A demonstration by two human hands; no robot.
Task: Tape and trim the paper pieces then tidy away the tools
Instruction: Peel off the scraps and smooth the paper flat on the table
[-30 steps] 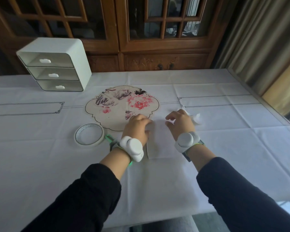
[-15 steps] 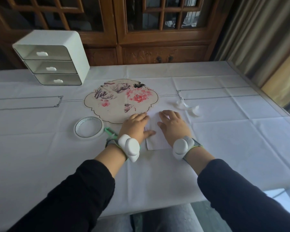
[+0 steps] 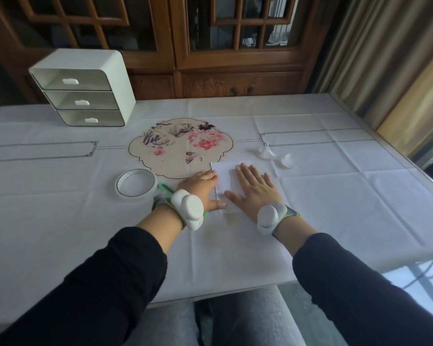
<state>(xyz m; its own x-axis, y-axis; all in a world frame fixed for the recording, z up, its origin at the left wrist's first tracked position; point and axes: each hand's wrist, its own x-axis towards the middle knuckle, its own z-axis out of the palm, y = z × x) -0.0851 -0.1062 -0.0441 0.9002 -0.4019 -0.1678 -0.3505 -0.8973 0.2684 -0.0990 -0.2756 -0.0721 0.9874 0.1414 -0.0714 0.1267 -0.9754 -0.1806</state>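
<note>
Head view: the left hand [image 3: 200, 187] and right hand [image 3: 256, 189] lie flat with fingers straight, pressing the white sheet [image 3: 225, 171] where it touches the painted paper [image 3: 180, 146]. Taping seems underway. The tape roll [image 3: 136, 183] and green tool [image 3: 166, 188], just left of the left hand, are not yet tidied.

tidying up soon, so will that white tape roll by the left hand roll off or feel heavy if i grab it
The white ring-shaped tape roll lies flat on the white tablecloth, so a push would probably slide it, not roll it. Its hollow, thin-walled ring suggests it is light. On edge it likely rolls.
</note>
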